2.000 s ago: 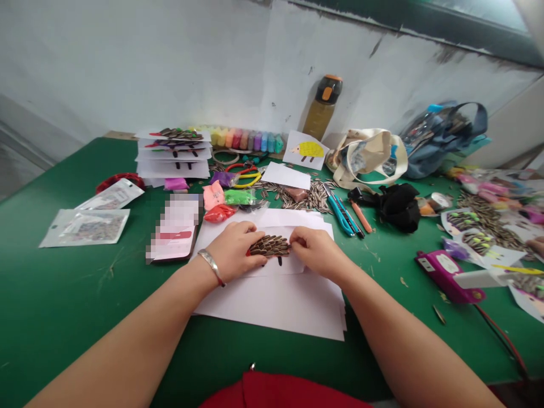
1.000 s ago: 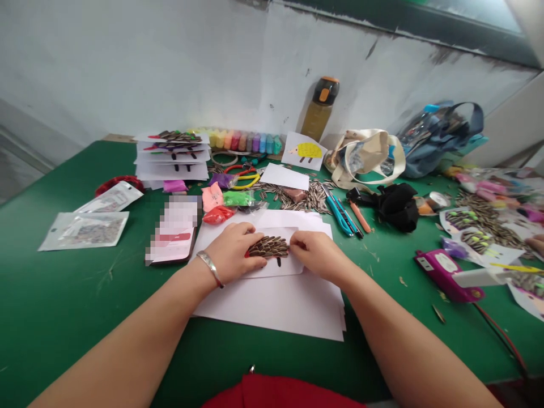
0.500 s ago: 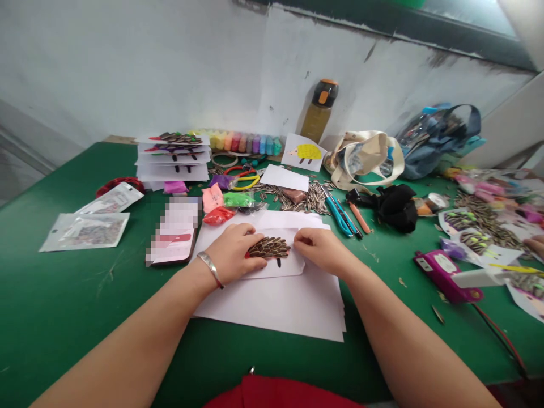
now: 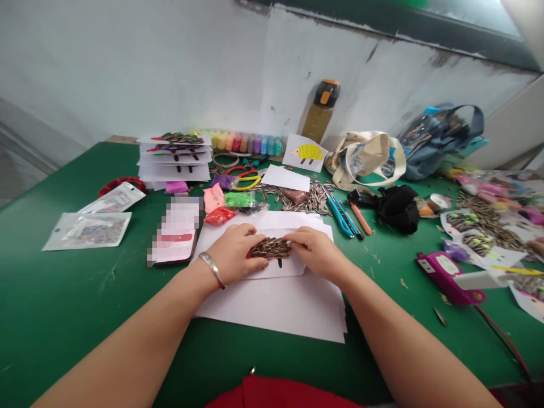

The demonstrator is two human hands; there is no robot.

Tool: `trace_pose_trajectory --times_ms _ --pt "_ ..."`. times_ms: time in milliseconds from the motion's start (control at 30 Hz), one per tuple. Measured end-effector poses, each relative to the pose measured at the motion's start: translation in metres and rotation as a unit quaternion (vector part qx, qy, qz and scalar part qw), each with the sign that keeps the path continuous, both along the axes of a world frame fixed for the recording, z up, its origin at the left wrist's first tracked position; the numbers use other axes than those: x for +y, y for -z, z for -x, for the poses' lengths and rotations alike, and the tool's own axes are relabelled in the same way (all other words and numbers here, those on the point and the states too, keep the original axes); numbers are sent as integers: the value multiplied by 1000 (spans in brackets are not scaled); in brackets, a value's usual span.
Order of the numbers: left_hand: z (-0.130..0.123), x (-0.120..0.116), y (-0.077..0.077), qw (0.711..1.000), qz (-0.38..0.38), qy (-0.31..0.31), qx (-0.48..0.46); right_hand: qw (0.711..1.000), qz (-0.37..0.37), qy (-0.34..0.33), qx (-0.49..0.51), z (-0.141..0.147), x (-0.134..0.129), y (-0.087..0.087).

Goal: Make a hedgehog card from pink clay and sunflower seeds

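A hedgehog figure covered in overlapping sunflower seeds lies on a small white card, with a bit of red at its left end and a dark leg below. My left hand grips the card's left side, thumb below the figure and fingers above it. At the figure's right end, the fingertips of my right hand are drawn together against the outermost seeds; whatever lies between them is hidden. Beneath the card is a stack of white paper.
Behind the paper lie loose sunflower seeds, clay packets and a blue utility knife. A phone lies left, near stacked hedgehog cards. Right are a magenta glue-gun-like device and part of another person's hand.
My right hand has moved left from the card's right edge, its fingertips now touching the seeds at the figure's right end. My left hand stays in place.
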State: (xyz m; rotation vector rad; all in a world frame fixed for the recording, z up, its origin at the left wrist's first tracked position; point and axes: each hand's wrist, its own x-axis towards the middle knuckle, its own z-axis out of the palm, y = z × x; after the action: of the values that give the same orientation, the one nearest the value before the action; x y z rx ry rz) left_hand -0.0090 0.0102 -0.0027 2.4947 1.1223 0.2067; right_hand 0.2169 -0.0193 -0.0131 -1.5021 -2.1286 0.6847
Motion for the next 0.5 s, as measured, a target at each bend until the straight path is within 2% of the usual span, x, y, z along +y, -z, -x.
trace_pose_trajectory --times_ms 167,333,500 --pt "1 0 2 1000 -5 3 -6 1000 5 31 1 -1 0 0" --pt "1 0 1 1000 -6 4 -10 1000 5 -4 -12 0 0 1" --pt "0 0 0 1000 -4 0 -7 1000 14 19 -11 0 1 0"
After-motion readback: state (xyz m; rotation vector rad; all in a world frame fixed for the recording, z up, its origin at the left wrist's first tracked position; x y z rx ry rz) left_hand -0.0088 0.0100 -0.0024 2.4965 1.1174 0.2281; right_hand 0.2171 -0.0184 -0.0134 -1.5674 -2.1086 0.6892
